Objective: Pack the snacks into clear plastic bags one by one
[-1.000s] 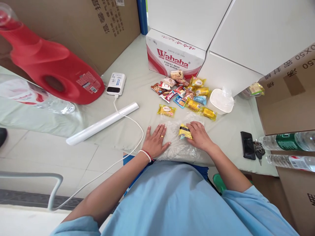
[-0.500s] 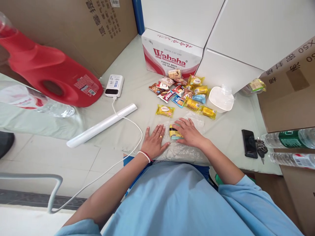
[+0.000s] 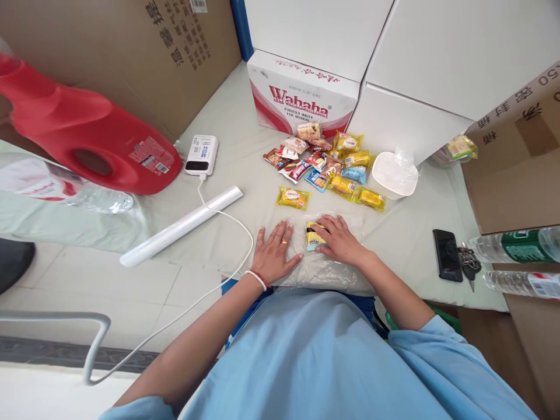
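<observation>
A clear plastic bag (image 3: 332, 269) lies flat at the near edge of the cloth-covered table. My left hand (image 3: 275, 252) presses flat on the bag's left end, fingers spread. My right hand (image 3: 340, 240) rests on a yellow snack packet with a dark band (image 3: 313, 235), which lies on or in the bag; I cannot tell which. Just beyond, a lone yellow snack packet (image 3: 293, 198) lies apart from a pile of several wrapped snacks (image 3: 326, 163).
A white bowl with plastic (image 3: 392, 175) sits right of the snacks. Behind stand a Wahaha carton (image 3: 304, 96) and white boxes. A red jug (image 3: 87, 134), power bank (image 3: 202, 155), white tube (image 3: 181, 226), phone (image 3: 447, 255), keys and water bottles (image 3: 516, 246) lie around.
My right hand slid the yellow packet leftward across the bag, toward my left hand. The left hand stayed pressed in place.
</observation>
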Tool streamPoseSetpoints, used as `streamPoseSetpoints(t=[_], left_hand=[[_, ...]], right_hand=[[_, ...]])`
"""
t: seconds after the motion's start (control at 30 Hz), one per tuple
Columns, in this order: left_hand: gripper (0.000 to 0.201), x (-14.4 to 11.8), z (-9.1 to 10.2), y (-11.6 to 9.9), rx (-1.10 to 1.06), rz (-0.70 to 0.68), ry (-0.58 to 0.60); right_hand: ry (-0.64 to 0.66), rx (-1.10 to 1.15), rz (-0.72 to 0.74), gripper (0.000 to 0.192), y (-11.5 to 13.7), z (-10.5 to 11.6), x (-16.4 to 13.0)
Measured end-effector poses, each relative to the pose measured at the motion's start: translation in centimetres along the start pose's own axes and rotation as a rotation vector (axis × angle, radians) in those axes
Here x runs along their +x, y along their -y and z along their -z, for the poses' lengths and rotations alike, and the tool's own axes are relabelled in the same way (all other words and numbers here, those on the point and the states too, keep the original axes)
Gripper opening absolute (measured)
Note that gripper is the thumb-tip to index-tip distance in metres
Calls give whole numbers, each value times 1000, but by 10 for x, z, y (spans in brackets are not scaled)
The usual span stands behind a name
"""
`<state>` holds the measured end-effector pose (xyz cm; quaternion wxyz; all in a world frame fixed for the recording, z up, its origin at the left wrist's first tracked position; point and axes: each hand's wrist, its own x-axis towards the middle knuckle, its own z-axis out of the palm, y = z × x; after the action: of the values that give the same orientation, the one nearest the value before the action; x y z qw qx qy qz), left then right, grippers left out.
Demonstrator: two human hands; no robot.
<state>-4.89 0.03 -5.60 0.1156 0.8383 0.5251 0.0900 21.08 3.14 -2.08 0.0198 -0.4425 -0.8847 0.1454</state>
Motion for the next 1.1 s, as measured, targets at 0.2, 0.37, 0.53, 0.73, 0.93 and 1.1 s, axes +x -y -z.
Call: streamPoseSetpoints(t=[0.2, 0.37, 0.53, 0.73, 0.93, 1.1], left_hand=[[63, 19, 16, 1, -36, 132, 24], [63, 28, 10, 4, -14, 116, 12], [58, 12, 13, 11, -34, 11, -131], [89, -24, 38, 29, -69, -361, 56], [91, -37, 37, 34, 5, -380, 193], [88, -32, 34, 10, 57, -482, 28]], right_hand=[[-19, 2, 94, 55, -7, -1, -2], [-42, -6, 71, 48, -7, -3, -1], [-37, 35, 96, 66, -5, 7, -7], [-123, 203, 170, 92, -1, 30, -68], [-172, 164, 51, 49, 3, -5, -118], [-358, 293, 2, 27, -2, 3, -98]])
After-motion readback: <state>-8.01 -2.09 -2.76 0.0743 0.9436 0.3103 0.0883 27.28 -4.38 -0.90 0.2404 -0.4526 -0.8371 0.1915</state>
